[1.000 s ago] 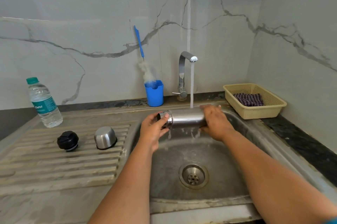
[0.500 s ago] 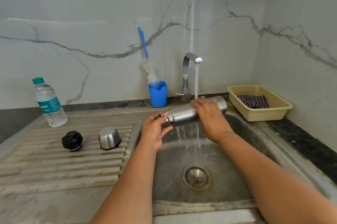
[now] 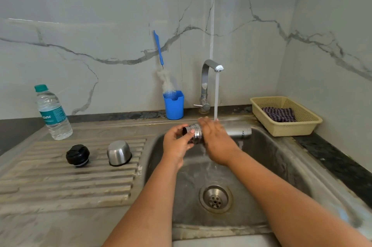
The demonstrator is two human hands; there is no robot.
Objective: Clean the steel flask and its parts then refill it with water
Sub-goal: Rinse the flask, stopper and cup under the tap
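The steel sink (image 3: 267, 158) fills the lower centre of the frame, its ribbed drainboard (image 3: 70, 174) spreading to the lower left, and the tap (image 3: 209, 77) at upper centre pours a steady stream. Under that stream the steel flask (image 3: 237, 133) lies on its side just above the basin, at mid-frame, mouth toward the left. The right hand (image 3: 216, 140) lies over the flask's body with fingers fairly straight, pressing rather than clasping; the left hand (image 3: 177, 144) has a closed grip, fingers curled round the threaded neck. Wet and polished, the flask will likely be slippery, rigid and fairly light while empty, so the ridged neck and the base end look the safest places to hold. The basin's walls and the tap spout leave modest room for turning it; the drainboard offers more. At left stands a plastic water bottle (image 3: 53, 114), at right a yellow basket (image 3: 302, 126), behind the sink a blue cup (image 3: 174, 105) holding a bottle brush (image 3: 160, 51). On the drainboard rest the steel cup lid (image 3: 118, 152) and, smaller, the black stopper (image 3: 78, 155).
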